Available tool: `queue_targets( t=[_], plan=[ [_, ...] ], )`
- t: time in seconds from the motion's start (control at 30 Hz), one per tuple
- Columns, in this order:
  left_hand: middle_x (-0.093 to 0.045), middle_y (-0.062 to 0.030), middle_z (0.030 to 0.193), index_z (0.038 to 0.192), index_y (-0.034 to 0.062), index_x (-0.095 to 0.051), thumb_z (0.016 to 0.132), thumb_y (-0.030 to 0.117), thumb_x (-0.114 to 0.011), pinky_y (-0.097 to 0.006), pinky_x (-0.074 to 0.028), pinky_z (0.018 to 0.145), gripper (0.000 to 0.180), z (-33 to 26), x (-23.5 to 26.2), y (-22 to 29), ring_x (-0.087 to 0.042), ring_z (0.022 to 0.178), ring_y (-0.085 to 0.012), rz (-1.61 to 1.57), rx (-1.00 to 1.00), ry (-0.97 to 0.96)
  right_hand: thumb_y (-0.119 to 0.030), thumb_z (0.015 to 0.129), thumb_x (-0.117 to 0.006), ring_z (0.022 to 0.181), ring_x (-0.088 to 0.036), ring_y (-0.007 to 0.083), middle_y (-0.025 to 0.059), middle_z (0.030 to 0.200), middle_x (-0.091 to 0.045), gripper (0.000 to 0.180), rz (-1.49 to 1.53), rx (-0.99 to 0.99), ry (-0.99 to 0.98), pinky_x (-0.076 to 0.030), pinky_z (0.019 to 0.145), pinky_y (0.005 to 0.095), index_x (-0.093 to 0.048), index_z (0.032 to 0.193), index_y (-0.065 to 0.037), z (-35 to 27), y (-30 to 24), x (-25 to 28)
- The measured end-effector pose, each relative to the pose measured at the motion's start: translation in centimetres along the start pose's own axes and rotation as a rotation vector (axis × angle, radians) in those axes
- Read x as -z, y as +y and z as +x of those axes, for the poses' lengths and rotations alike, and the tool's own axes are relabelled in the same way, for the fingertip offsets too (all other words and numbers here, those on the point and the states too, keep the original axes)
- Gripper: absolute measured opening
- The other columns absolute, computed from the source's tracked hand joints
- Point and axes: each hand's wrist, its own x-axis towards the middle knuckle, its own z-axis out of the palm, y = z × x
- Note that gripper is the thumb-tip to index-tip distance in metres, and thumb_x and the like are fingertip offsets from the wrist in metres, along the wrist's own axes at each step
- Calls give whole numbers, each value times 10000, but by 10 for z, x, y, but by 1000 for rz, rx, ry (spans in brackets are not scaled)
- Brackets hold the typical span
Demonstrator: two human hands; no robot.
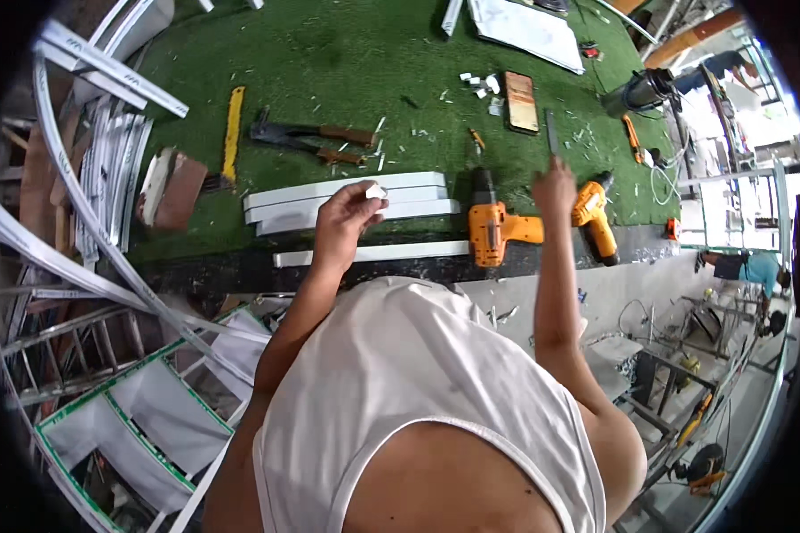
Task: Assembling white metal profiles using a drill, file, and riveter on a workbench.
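My left hand (pixel 348 218) is closed in a pinch on a small white piece (pixel 376 191), just above several white profile strips (pixel 418 185) lying side by side. Out to the right, my right hand (pixel 556 186) is closed at the near end of a narrow, flat grey tool (pixel 551 133), perhaps a file; its handle is hidden by the fingers. Left of that wrist lies an orange cordless drill (pixel 487 235). A second, yellow-orange drill (pixel 596 218) is just to its right. A single white strip (pixel 373 254) lies along the table's near edge.
On the green-covered table (pixel 329 71) are pliers-like cutters (pixel 311 138), a yellow-handled tool (pixel 234 133), a brown block (pixel 176 191), a phone (pixel 522 102) and small white pieces (pixel 480 85). Long white profiles (pixel 107 71) stand left. A person in blue-green (pixel 760 268) bends at far right.
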Motion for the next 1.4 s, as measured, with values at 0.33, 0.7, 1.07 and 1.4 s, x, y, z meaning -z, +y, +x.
queue_targets(
  t=[0.33, 0.7, 1.07, 1.4],
  plan=[
    [-655, -95, 941, 1079, 16, -615, 864, 44, -613, -205, -437, 634, 217, -31, 164, 79, -591, 747, -127, -167, -238, 243, -225, 857, -547, 559, -569, 308, 172, 750, -656, 261, 379, -66, -36, -444, 521, 400, -609, 884, 27, 5, 64, 16],
    [-632, -92, 900, 1026, -18, -627, 845, 37, -620, -210, -407, 632, 189, -32, 143, 75, -533, 722, -119, -218, -167, -47, -32, 821, -585, 455, -505, 202, 54, 677, -567, 552, 679, 646, -372, -432, 437, 352, -510, 1340, -204, -222, -235, 123],
    [-607, -65, 776, 911, -14, -625, 837, 44, -616, -235, -393, 625, 95, -52, 135, 91, -499, 664, -111, -211, -150, -62, -57, 815, -571, 439, -496, 220, 59, 679, -559, 591, 640, 644, -377, -414, 420, 357, -468, 1373, -221, -229, -258, 124],
    [-587, -50, 729, 904, 7, -625, 813, 2, -625, -209, -387, 591, 92, -80, 101, 108, -491, 615, -98, 103, 39, -108, -61, 786, -568, 440, -497, 218, 51, 677, -536, 638, 632, 681, -291, -404, 416, 358, -435, 1396, -194, -234, -252, 130]
  ],
)
